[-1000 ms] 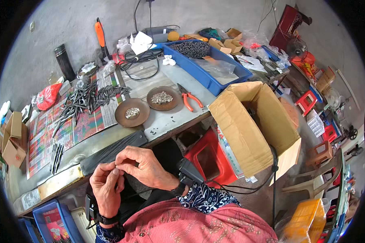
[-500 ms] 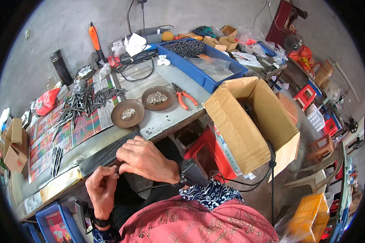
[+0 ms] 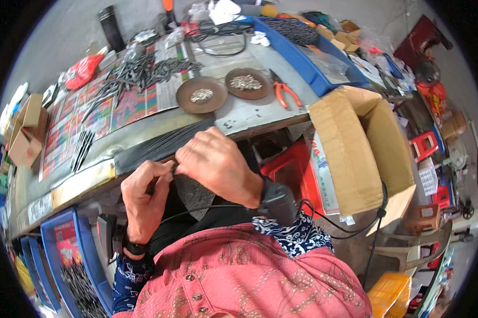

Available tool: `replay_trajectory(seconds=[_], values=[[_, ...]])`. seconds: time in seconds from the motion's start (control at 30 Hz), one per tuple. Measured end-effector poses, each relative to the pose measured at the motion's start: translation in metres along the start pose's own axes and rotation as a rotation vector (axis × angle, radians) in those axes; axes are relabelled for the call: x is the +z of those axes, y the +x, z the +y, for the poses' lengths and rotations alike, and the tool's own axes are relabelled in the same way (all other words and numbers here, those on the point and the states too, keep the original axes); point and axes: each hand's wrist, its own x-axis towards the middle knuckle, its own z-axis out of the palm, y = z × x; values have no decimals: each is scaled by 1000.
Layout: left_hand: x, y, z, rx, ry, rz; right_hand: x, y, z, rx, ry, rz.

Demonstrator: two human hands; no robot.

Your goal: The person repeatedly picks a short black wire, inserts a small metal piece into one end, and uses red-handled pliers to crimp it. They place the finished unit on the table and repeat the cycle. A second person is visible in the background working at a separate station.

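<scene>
Black wrap (image 3: pixel 164 146) covers part of the table's (image 3: pixel 260 114) front edge, and just off that edge, above the lap, the two hands meet fingertip to fingertip. Thumb and forefinger of the left hand (image 3: pixel 143 200) pinch a small dark piece (image 3: pixel 174 168); the right hand (image 3: pixel 218 165) is curled palm down against its other side, its fingertips hidden, so I cannot tell whether they grip it too. On the table, behind the wrapped edge, two brown dishes (image 3: pixel 199 108) sit side by side with small silvery pieces (image 3: pixel 246 82) in them. Orange-handled pliers (image 3: pixel 279 89) lie to their right. Toward the left end, a row of slim black sticks (image 3: pixel 82 150) lies near the front edge, and a loose heap of dark strips (image 3: pixel 127 78) spreads farther back. Beyond the front edge, at the right, stands an open cardboard box (image 3: pixel 340 153).
</scene>
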Motion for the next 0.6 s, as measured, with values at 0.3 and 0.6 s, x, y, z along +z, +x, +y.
replay_trajectory(seconds=[0.3,0.6], values=[[11,-10,-4,-384,-761,113,12,-1,-9,134,189,21],[10,-11,-11,-371,-917,128,31,-6,-16,120,79,119]])
